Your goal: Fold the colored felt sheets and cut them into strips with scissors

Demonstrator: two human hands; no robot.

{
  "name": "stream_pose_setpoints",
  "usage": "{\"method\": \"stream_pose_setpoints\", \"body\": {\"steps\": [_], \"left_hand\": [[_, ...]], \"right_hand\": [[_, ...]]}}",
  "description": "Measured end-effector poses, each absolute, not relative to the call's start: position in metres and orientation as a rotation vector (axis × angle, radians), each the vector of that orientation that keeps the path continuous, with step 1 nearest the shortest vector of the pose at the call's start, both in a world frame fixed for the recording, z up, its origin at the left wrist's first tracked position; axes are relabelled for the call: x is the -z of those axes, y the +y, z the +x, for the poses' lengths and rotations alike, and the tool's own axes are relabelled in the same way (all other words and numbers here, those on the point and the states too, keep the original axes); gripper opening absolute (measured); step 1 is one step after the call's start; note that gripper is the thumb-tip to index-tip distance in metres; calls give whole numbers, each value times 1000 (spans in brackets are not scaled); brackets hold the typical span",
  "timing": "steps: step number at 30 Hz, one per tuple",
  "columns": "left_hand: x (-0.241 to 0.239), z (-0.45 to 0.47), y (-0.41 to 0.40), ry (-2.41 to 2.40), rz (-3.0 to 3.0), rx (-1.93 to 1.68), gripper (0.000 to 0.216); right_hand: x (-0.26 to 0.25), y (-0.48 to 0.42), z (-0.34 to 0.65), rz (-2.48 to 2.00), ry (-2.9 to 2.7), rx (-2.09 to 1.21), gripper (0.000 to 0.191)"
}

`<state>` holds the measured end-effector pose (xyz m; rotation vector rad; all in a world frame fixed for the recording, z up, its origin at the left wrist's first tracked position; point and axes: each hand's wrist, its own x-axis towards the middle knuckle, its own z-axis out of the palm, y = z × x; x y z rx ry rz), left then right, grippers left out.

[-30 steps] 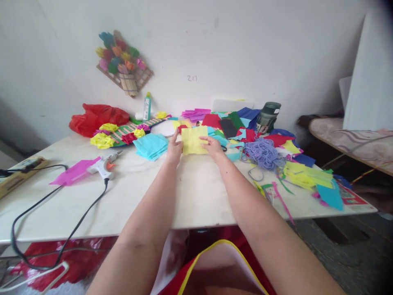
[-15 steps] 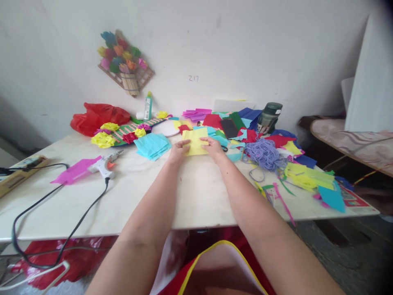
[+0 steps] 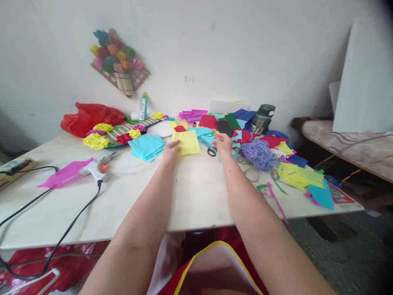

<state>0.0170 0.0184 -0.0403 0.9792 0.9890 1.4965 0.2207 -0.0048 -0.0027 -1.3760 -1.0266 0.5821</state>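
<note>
My left hand (image 3: 172,152) is closed on the left edge of a square yellow sheet of crepe paper (image 3: 188,144), thumb and fingers pinching it above the table. Off the sheet's right side, my right hand (image 3: 223,143) hovers with fingers slightly curled and apart, and I see nothing in it. Close to its left lie scissors (image 3: 211,152); one black handle ring shows, the rest is partly hidden among blue scraps. A stack of light blue crepe squares (image 3: 147,146) lies left of my left hand.
A hot glue gun (image 3: 97,167) with a black cord rests on pink paper (image 3: 66,174) at left. Paper flowers (image 3: 95,141) and a red bag (image 3: 92,119) stand behind. At right are purple yarn (image 3: 259,153), a dark bottle (image 3: 263,119) and coloured paper scraps (image 3: 299,176).
My right hand has let go of the yellow paper's right edge and moved right, beside the scissors. My left hand still holds the sheet. The whole view has shifted slightly.
</note>
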Motion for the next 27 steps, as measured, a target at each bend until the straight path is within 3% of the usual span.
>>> {"method": "stream_pose_setpoints", "body": {"steps": [8,16,27], "left_hand": [[41,18,21,1081,934,-1567,37],[41,17,21,1137,950,-1545,37],[40,18,21,1128,946,-1553,37]], "right_hand": [[2,-17,225,-2058,-1593,-15,32],[-2,-23,215,-2181,-1897,64,37],[-2,-25,219,-2353,-1594,80,37]]}}
